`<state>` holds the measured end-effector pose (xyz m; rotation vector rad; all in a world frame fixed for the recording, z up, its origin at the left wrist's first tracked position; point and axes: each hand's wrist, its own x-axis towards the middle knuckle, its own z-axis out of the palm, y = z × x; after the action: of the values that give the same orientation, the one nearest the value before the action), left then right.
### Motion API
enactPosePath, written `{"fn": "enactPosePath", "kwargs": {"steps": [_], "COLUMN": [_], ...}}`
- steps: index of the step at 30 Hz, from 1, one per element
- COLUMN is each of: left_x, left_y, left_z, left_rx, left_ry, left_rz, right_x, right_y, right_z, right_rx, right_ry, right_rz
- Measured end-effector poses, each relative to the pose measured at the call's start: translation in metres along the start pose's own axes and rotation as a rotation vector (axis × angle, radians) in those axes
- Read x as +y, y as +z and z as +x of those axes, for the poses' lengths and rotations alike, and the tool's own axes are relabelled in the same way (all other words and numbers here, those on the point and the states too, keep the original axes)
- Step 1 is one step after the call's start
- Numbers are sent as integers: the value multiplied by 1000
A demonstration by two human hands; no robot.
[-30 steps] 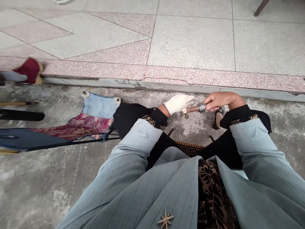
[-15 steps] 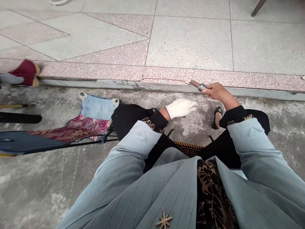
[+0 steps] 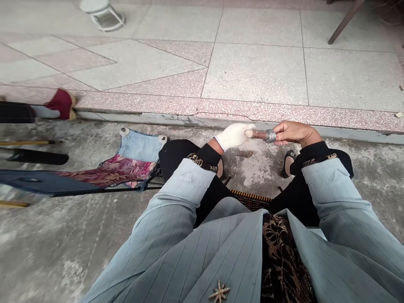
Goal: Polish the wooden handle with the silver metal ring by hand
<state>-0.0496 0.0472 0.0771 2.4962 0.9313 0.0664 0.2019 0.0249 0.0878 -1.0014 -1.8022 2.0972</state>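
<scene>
Between my hands lies a short brown rod (image 3: pixel 259 134) with silver wire wound round its right part, held roughly level above the concrete by the step. My left hand (image 3: pixel 235 136), in a white knit glove, is closed at the rod's left end. My right hand (image 3: pixel 293 132) is bare; its thumb and fingers pinch the wire-wrapped end. Below the left hand shows a small brownish piece (image 3: pixel 245 154); I cannot tell whether it lies on the ground.
A low step edge (image 3: pixel 170 120) runs across in front, with terrazzo tiles beyond. To my left stands a folding fabric chair (image 3: pixel 139 147). Another person's red shoe (image 3: pixel 61 104) is at the far left. A white stool (image 3: pixel 105 17) and a brown furniture leg (image 3: pixel 345 23) stand farther back.
My left hand has moved up and right to the rod's free end and closed there. The rod has gone from slanting to nearly level. The view has tilted up slightly.
</scene>
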Motion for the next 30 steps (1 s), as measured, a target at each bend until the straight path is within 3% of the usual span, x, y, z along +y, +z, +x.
{"fn": "enactPosePath", "kwargs": {"steps": [4,8,12,15,17,19,21,22,23,26,30], "left_x": [8,13,14,12,10,7,6,5,4,0,-7], "left_y": [-2,1,4,8,8,4,-6,-12,-19,-42,-56], "left_z": [6,15,23,27,28,29,29,29,29,29,32], "left_rx": [-84,-160,-222,-232,-223,-207,-197,-191,-183,-113,-79], "left_ry": [-59,-34,12,56,66,78,99,112,127,163,209], "left_rz": [15,102,177,244,288,288,258,240,213,44,-229], "right_x": [-7,-8,-9,-10,-10,-13,-20,-26,-32,-55,-70], "right_y": [5,4,1,0,0,1,1,0,-1,-6,-15], "right_z": [1,9,13,19,23,23,17,12,7,-7,-15], "right_rx": [330,535,679,713,668,492,211,35,-58,13,17], "right_ry": [-136,-25,195,391,497,577,575,508,418,216,144], "right_rz": [164,135,-140,-573,-848,-928,-775,-632,-506,-330,-250]}}
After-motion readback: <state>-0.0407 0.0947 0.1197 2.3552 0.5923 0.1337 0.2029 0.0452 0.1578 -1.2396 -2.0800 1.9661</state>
